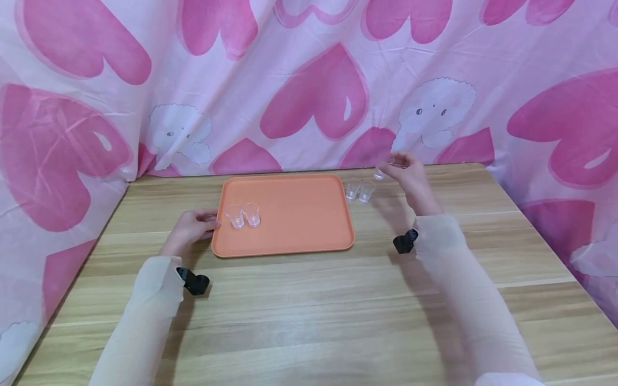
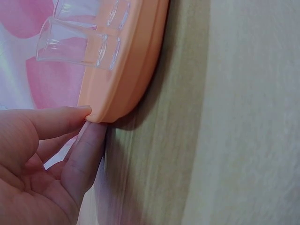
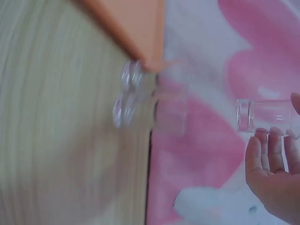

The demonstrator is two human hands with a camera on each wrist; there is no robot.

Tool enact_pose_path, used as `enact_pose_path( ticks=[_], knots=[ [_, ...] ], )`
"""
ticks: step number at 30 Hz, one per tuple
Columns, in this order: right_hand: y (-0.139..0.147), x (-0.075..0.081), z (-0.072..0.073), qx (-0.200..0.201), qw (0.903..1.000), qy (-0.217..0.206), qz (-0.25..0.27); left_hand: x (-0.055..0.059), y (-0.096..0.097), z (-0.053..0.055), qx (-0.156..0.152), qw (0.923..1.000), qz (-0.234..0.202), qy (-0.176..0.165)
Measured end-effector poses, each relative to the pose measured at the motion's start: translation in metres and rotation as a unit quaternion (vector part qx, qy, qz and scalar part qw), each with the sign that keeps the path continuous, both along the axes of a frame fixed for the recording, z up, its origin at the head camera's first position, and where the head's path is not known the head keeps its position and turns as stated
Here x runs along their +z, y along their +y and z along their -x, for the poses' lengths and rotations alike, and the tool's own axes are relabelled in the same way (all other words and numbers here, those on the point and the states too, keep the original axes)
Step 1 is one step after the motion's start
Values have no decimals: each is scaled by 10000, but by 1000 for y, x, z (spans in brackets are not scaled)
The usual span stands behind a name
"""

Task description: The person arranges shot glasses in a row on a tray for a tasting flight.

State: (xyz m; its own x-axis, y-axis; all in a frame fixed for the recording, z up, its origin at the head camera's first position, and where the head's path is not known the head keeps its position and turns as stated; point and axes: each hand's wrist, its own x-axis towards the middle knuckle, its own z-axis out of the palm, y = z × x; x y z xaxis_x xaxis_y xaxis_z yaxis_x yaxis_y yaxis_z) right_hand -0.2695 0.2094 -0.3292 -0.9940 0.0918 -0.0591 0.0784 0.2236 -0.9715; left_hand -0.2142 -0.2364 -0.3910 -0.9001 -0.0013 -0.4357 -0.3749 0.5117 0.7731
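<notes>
My left hand [image 1: 189, 229] pinches the left edge of an orange tray [image 1: 299, 214], thumb on the rim and fingers beneath it, as the left wrist view shows. Two clear shot glasses stand side by side on the tray's left part: a left one [image 1: 235, 217] and a right one [image 1: 252, 215]. Past the tray's right edge, my right hand [image 1: 410, 179] holds another clear shot glass [image 3: 265, 116] between thumb and fingers, raised above the table. Below and left of that hand, two more shot glasses [image 1: 352, 190] [image 1: 366, 192] stand close together on the wood, beside the tray.
The wooden table [image 1: 289, 316] reaches back to a pink and white curtain [image 1: 309, 96] with hearts, which hangs behind its far edge and along both sides. A black wrist camera [image 1: 194, 281] is strapped to the left sleeve, another wrist camera [image 1: 405, 241] to the right.
</notes>
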Motion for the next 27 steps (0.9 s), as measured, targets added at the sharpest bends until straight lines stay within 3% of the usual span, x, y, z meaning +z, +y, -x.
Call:
enact_pose_path(
  ticks=[8,13,20,27],
  knots=[
    [-48,6,-2,404,9989,212,131,-1,0,-1,-12,10000,16,50],
    [-80,4,-7,805,9966,109,113,0,0,0,-40,9999,5,94],
    [-126,-8,-14,1262,9919,-99,139,0,0,0,-17,10000,-8,89],
    [-163,-22,-23,1527,9876,-314,-161,-1,0,1,-23,10000,-11,70]
  ],
)
